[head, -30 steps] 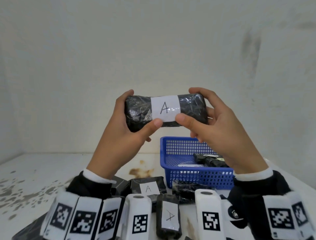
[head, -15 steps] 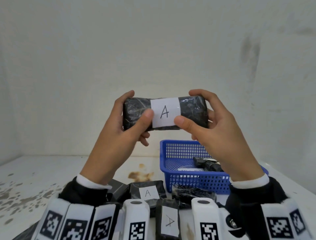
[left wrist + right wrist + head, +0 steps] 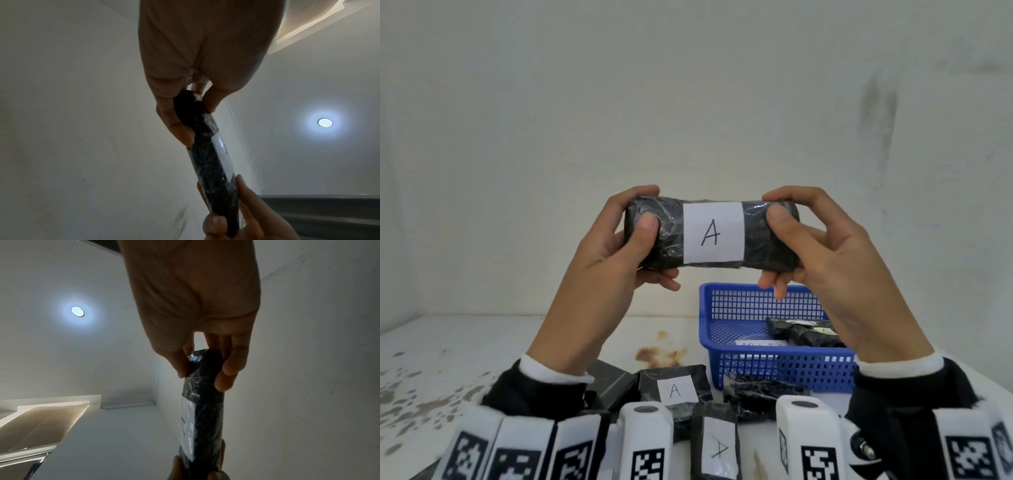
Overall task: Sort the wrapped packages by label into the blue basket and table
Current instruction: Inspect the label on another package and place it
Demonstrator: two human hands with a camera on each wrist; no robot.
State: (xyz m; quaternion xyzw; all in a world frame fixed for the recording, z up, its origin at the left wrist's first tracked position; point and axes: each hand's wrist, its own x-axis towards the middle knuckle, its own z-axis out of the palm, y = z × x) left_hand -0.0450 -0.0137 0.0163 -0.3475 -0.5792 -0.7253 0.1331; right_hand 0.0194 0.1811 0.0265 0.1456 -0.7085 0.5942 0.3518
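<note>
**Label read, bin unsure**

White wall behind; the table [image 3: 482,342] carries the basket [image 3: 774,371]. Held high, the package [image 3: 710,236], marked A, is pinched at its ends by left hand [image 3: 613,253] and right hand [image 3: 825,253]. Slick wrap could slip; mis-sorting is likely.

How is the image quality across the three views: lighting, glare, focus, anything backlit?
Head view: even, soft light, the held package and its A label sharp, wide-angle bending at the edges. Left wrist view: dim, left hand backlit, ceiling lamp flaring. Right wrist view: likewise dark, right hand in silhouette, lamp halo at upper left.
</note>
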